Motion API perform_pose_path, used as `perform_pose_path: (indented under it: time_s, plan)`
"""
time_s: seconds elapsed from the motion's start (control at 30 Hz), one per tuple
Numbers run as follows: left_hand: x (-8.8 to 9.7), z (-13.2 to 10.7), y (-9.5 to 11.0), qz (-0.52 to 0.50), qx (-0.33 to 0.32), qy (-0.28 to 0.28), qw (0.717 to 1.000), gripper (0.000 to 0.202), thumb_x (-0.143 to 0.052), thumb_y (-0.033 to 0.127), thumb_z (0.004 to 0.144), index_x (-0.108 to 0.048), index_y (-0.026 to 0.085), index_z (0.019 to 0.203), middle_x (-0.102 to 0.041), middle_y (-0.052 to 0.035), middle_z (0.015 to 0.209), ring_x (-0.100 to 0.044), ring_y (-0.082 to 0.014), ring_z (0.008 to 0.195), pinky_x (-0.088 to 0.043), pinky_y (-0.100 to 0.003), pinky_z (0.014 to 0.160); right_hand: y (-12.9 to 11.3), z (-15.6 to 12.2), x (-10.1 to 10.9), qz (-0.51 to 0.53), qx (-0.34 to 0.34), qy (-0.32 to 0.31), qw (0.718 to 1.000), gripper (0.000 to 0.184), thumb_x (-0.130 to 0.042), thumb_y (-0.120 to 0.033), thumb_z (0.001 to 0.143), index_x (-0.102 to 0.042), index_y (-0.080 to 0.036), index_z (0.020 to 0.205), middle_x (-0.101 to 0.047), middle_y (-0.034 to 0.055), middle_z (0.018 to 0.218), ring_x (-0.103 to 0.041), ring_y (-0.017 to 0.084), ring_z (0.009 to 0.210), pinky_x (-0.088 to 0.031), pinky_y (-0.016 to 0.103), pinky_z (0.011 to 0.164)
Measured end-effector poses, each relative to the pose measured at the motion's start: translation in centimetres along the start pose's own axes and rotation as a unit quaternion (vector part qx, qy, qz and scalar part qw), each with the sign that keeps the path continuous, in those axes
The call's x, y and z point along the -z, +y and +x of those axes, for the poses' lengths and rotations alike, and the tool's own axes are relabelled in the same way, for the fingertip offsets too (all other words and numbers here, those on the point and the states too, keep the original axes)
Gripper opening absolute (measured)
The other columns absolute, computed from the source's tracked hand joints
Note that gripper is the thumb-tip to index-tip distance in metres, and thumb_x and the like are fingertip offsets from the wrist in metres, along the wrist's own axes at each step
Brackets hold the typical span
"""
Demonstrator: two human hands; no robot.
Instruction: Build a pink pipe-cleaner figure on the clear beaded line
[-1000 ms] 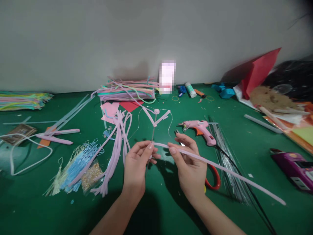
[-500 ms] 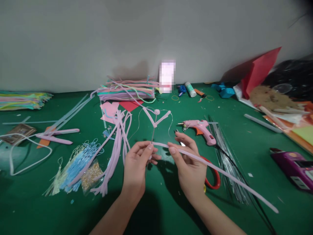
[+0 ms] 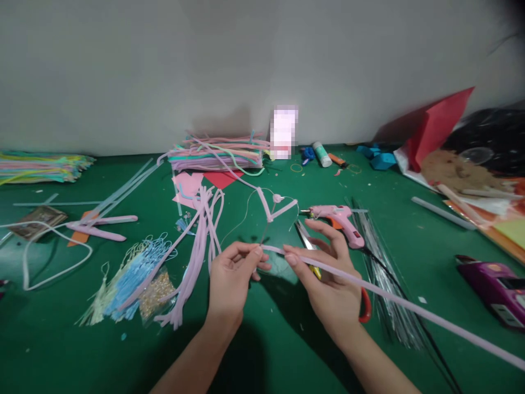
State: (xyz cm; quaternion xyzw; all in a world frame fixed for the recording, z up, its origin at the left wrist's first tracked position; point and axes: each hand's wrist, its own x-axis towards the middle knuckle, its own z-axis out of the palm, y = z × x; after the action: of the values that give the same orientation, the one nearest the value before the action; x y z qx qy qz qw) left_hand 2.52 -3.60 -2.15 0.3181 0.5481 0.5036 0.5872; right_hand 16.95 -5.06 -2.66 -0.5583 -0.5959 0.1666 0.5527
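I have the left hand (image 3: 230,276), angled toward one o'clock, pinching a thin stem (image 3: 266,232) and the pink pipe cleaner (image 3: 414,306), which runs toward four o'clock through the right hand's (image 3: 334,287) clamped thumb and forefinger.

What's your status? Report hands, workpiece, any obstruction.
Left hand pinching wire stem. Right hand pinching pink pipe cleaner, which runs to left hand. Scissors partly hidden behind right hand.

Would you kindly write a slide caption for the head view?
Left hand and right hand pinching a pink pipe cleaner over a green table, near a pink glue gun.
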Motion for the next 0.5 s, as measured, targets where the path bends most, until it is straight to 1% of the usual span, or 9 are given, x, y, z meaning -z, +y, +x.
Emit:
perform_pose_path:
  time_s: [0.1,0.17,0.23,0.27,0.33,0.37,0.4,0.43,0.5]
  plan:
    - [0.1,0.1,0.1,-0.017,0.022,-0.004,1.0,0.013,-0.072,0.026,0.076,-0.067,0.014,0.075,-0.07,-0.002,0.064,-0.066,-0.0113,0.06,-0.043,-0.016,0.048,-0.6,1.1,1.7,-0.019,0.025,-0.029,0.999,0.013,-0.069,-0.027,0.081,-0.076,-0.031,0.09,-0.058,0.0044,0.126,-0.056,0.025,0.114,-0.048,0.042,0.092]
    - [0.2,0.2,0.2,-0.034,0.037,-0.008,0.999,0.012,-0.071,0.026,0.076,-0.067,0.015,0.074,-0.07,-0.0014,0.064,-0.066,-0.0113,0.06,-0.043,-0.016,0.048,-1.6,2.1,3.5,-0.015,0.036,-0.046,0.998,0.017,-0.065,-0.024,0.084,-0.074,-0.034,0.095,-0.066,0.0021,0.112,-0.062,0.021,0.104,-0.052,0.035,0.084]
    - [0.3,0.2,0.3,-0.047,0.045,-0.011,0.998,0.012,-0.071,0.025,0.076,-0.067,0.015,0.073,-0.069,-0.0009,0.064,-0.066,-0.0111,0.061,-0.042,-0.016,0.047,-2.8,3.0,5.6,-0.024,0.037,-0.066,0.997,0.019,-0.064,-0.027,0.085,-0.072,-0.037,0.099,-0.071,-0.0013,0.091,-0.066,0.016,0.083,-0.055,0.027,0.067]
    - [0.4,0.2,0.4,-0.05,0.046,-0.011,0.998,0.012,-0.07,0.025,0.076,-0.066,0.015,0.073,-0.069,-0.0007,0.064,-0.066,-0.011,0.061,-0.042,-0.016,0.047,-3.4,3.4,6.6,-0.04,0.026,-0.077,0.996,0.019,-0.065,-0.029,0.085,-0.072,-0.038,0.1,-0.071,-0.0019,0.088,-0.066,0.015,0.072,-0.053,0.024,0.055]
    - [0.5,0.2,0.4,-0.054,0.043,-0.009,0.998,0.012,-0.071,0.025,0.076,-0.066,0.015,0.073,-0.069,-0.0005,0.064,-0.066,-0.0107,0.061,-0.041,-0.015,0.047,-4.4,3.8,8.6,-0.073,0.036,-0.107,0.991,0.017,-0.069,-0.035,0.08,-0.072,-0.04,0.096,-0.073,-0.0016,0.089,-0.067,0.015,0.065,-0.05,0.023,0.042]
    - [0.6,0.2,0.5,-0.055,0.04,-0.008,0.998,0.012,-0.071,0.025,0.076,-0.066,0.015,0.073,-0.069,-0.0004,0.064,-0.066,-0.0104,0.061,-0.041,-0.015,0.047,-4.7,3.8,9.4,-0.085,0.048,-0.133,0.986,0.016,-0.071,-0.036,0.078,-0.073,-0.04,0.094,-0.074,-0.0005,0.09,-0.069,0.018,0.07,-0.054,0.024,0.045]
    - [0.7,0.2,0.5,-0.055,0.037,-0.008,0.998,0.013,-0.071,0.026,0.076,-0.066,0.015,0.073,-0.069,-0.0004,0.064,-0.066,-0.0102,0.061,-0.04,-0.015,0.047,-4.8,3.6,10.0,-0.088,0.065,-0.136,0.985,0.015,-0.071,-0.038,0.077,-0.074,-0.04,0.091,-0.074,0.0015,0.088,-0.07,0.021,0.073,-0.058,0.027,0.049]
    - [0.7,0.1,0.5,-0.055,0.035,-0.008,0.998,0.013,-0.071,0.026,0.075,-0.066,0.014,0.073,-0.069,-0.0005,0.064,-0.065,-0.0101,0.061,-0.04,-0.015,0.047,-4.8,3.4,10.5,-0.087,0.07,-0.13,0.985,0.016,-0.071,-0.039,0.077,-0.074,-0.04,0.092,-0.074,0.0035,0.086,-0.071,0.023,0.075,-0.06,0.029,0.051]
    - [0.7,0.1,0.5,-0.057,0.033,-0.008,0.998,0.014,-0.072,0.026,0.075,-0.065,0.014,0.073,-0.069,-0.0005,0.064,-0.065,-0.0099,0.061,-0.039,-0.015,0.047,-4.7,2.6,11.0,-0.063,0.076,-0.095,0.991,0.014,-0.07,-0.042,0.076,-0.075,-0.039,0.089,-0.073,0.0068,0.078,-0.071,0.025,0.07,-0.059,0.031,0.044]
